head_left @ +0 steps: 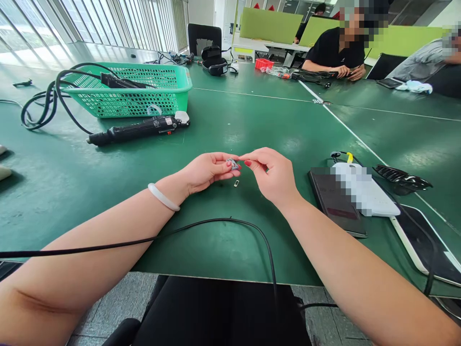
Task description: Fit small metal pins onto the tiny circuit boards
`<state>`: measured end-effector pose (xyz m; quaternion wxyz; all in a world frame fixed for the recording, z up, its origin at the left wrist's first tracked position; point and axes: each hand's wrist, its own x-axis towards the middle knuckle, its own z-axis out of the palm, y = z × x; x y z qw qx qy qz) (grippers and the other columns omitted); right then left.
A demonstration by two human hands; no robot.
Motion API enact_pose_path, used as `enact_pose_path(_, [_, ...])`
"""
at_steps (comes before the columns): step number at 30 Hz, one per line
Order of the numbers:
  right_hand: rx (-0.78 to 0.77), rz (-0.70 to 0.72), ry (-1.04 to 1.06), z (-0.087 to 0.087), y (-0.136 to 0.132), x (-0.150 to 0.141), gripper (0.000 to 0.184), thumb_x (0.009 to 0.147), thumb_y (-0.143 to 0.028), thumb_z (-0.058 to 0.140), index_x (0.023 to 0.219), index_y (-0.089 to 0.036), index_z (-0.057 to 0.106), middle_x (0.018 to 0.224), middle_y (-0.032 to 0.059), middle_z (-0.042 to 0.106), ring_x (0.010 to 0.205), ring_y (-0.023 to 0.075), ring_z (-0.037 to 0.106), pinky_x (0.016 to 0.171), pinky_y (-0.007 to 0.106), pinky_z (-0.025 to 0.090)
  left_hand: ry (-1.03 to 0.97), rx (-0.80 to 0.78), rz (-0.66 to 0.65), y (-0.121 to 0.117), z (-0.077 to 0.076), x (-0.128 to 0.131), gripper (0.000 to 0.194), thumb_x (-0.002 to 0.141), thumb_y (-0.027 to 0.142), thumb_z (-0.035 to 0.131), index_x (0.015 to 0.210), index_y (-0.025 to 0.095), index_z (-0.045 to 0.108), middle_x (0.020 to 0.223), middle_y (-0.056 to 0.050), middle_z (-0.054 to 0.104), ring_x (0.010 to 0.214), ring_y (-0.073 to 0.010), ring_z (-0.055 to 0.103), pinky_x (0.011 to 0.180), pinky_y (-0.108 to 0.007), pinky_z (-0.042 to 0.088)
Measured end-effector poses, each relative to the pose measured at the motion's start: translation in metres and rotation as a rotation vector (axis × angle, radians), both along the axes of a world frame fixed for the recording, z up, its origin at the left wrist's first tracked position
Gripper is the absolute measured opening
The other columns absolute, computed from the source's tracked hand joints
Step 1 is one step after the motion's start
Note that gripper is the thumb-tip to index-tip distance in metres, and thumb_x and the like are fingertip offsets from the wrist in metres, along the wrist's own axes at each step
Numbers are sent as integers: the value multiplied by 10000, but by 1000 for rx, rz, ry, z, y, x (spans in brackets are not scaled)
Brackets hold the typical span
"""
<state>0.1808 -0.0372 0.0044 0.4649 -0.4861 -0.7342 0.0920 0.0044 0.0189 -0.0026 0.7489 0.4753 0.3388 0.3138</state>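
Green table (216,250); over it, L hand (205,173) pinches small metallic part (234,164) btwn thumb & fingers. R hand (275,175) just beside part, index & thumb nr each other; can't tell if gripping anything. Tiny rectangular piece (236,183) on table, nr L hand.

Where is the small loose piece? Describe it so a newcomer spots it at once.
Over the green table, find the left hand, its wrist wearing a white bangle. Just below that hand in the picture lies the piece, a tiny pale-rimmed oblong. It rests loose on the table, whereas the grey part above it is in the hand.
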Motion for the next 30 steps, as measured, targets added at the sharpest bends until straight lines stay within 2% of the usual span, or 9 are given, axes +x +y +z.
enact_pose_path(3, [-79,-4,-134,-4,-1,-7,102,820,-225,605,833,-214,705,840,21,671,742,147,569,689,301,461,-17,-1,263,4,0,0,139,809,37,584,930,88,630,858,-63,684,760,-100,678,856,-248,527])
enact_pose_path(6, [-166,104,-336,-13,-1,-16,116,773,-250,670,874,-213,713,897,27,683,838,176,556,765,324,456,-8,-16,344,6,1,-2,141,798,22,587,921,89,610,862,-65,680,752,-104,673,859,-266,529])
enact_pose_path(9, [-188,122,-425,-20,0,-25,97,805,-206,626,836,-205,717,867,31,687,830,175,542,772,324,449,1,-10,331,7,1,-3,209,802,30,585,992,114,609,835,-50,678,722,-94,664,822,-260,536])
enact_pose_path(12, [-174,94,-421,-19,2,-26,140,825,-168,585,768,-204,707,824,34,685,817,172,550,757,322,446,-3,14,308,8,0,-3,217,790,43,609,990,120,642,838,-44,675,712,-83,654,845,-269,529])
enact_pose_path(19, [46,-134,-229,-6,2,-12,133,838,-208,568,807,-196,697,837,37,679,804,172,572,709,307,449,-3,29,204,4,-4,1,229,759,76,664,985,111,681,874,-55,699,782,-107,672,942,-317,491])
enact_pose_path(24, [51,-124,-213,-6,2,-12,155,837,-175,542,795,-199,690,829,33,672,789,165,576,681,301,444,28,15,123,-5,0,6,232,775,130,664,1004,110,691,902,-74,716,852,-123,672,933,-296,490])
enact_pose_path(30, [81,-136,-285,-6,2,-11,194,869,-199,507,822,-203,695,846,45,664,789,174,561,695,322,443,60,43,153,-3,-1,6,197,765,158,680,956,114,695,848,-69,719,827,-125,673,907,-305,503])
